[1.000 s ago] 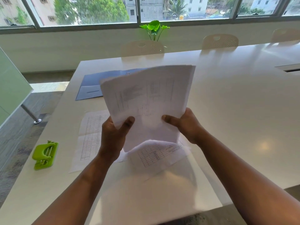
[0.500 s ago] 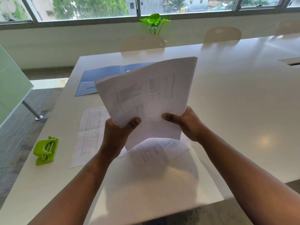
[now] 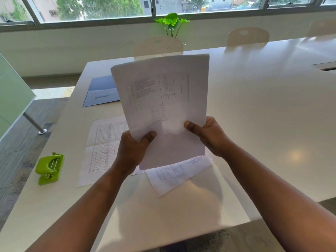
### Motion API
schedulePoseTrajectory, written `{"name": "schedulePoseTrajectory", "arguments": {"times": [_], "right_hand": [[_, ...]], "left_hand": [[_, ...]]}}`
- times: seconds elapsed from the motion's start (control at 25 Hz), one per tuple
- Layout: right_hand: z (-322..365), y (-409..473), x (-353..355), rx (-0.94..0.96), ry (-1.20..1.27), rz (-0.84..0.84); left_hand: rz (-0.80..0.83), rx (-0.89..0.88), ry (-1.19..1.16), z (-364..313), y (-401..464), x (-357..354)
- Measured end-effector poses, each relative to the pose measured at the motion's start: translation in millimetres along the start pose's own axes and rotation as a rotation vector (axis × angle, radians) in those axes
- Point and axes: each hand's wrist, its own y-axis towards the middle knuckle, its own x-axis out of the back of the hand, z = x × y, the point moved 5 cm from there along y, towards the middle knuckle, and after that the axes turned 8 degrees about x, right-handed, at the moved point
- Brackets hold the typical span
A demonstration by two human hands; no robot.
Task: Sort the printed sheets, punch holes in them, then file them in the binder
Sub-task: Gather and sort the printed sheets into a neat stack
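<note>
I hold a thin stack of printed sheets upright above the table, its faint tables showing through the paper. My left hand grips the stack's lower left edge and my right hand grips its lower right edge. Below it, one printed sheet lies flat on the table to the left, and another sheet lies askew under the stack. A green hole punch sits near the table's left edge. An open blue binder lies farther back on the left, partly hidden by the stack.
The long white table stretches away to the right, with a cable slot far right. White chairs and a green plant stand behind it under the windows. A glass partition is at the left.
The held stack has swung from a leftward tilt to nearly upright, and its sheets have squared up. Both hands keep their grip on its lower edge.
</note>
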Motion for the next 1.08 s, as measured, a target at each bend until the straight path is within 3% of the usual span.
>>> {"name": "schedulePoseTrajectory", "arguments": {"times": [0.16, 0.32, 0.4, 0.48, 0.72, 1.08], "right_hand": [[0, 1, 21, -0.075, -0.066, -0.09], [-22, -5, 53, -0.285, -0.144, -0.245], [-33, -9, 57, -0.385, -0.149, -0.257], [-42, -9, 56, -0.447, -0.146, -0.243], [-63, -4, 53, -0.462, -0.257, -0.242], [-62, -2, 51, -0.451, -0.356, -0.232]], "left_hand": [[0.089, 0.048, 0.168, 9, 9, -4], [0.122, 0.061, 0.799, 38, 20, 12], [0.114, 0.11, 0.921, 44, 26, 16], [0.075, 0.162, 0.908, 44, 35, 19], [-0.029, 0.331, 0.562, 26, 66, 33], [0.061, 0.454, 0.746, 36, 96, 40]]}}
